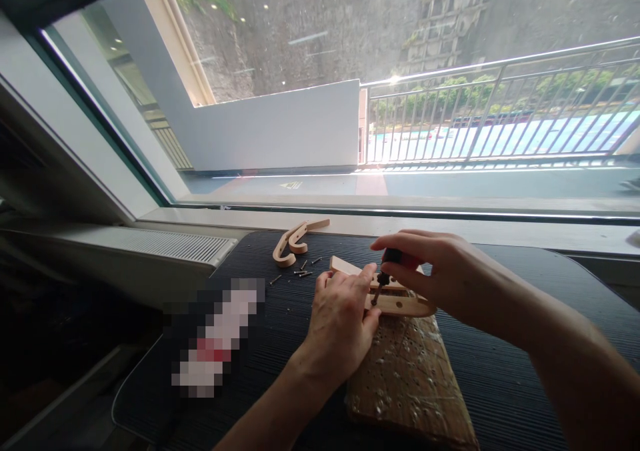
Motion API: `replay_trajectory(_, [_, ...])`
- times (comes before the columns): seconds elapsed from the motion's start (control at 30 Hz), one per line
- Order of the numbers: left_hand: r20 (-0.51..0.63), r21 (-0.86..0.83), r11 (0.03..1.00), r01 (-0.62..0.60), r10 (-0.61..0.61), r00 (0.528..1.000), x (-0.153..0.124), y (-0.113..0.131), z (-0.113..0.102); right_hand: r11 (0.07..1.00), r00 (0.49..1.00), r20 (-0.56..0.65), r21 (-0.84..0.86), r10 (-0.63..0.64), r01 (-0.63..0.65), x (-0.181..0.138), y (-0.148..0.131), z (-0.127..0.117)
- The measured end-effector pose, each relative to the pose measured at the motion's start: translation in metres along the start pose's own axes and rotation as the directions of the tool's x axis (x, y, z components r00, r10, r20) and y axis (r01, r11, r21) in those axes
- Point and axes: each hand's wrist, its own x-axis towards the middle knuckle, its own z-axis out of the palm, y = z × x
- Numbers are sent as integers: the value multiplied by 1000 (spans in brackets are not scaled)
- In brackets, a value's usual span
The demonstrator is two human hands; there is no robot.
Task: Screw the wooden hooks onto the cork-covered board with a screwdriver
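Observation:
My right hand is closed round the handle of a screwdriver, which is black with some red. The shaft points down and its tip meets a screw at a light wooden piece with round holes. My left hand grips this piece near the screw, thumb on the near side and fingers across the top. Another pale wooden part lies just behind, partly hidden by my fingers. Both rest at the far end of a scuffed, pitted wooden board, seemingly wrapped in clear film.
Two J-shaped wooden hooks lie at the back of the black table, with several loose screws beside them. A blurred pale and red item is on the left. Beyond the table is a window sill.

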Motion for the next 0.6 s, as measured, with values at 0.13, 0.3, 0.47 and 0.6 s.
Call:
replay_trajectory(0.13, [-8,-3,1000,2,-2,1000,0,1,0,1000,1000,-15,-25,15,-16,1,-1,0])
replay_trajectory(0.3, [-1,-2,1000,4,-4,1000,0,-2,0,998,998,48,43,48,-50,-4,2,1])
replay_trajectory(0.47, [1,11,1000,-7,7,1000,0,-3,1,994,997,70,97,35,-42,-6,4,-1])
replay_trajectory(0.6, [-4,11,1000,-9,9,1000,-1,-2,1,999,998,53,36,26,-28,-2,1,0])
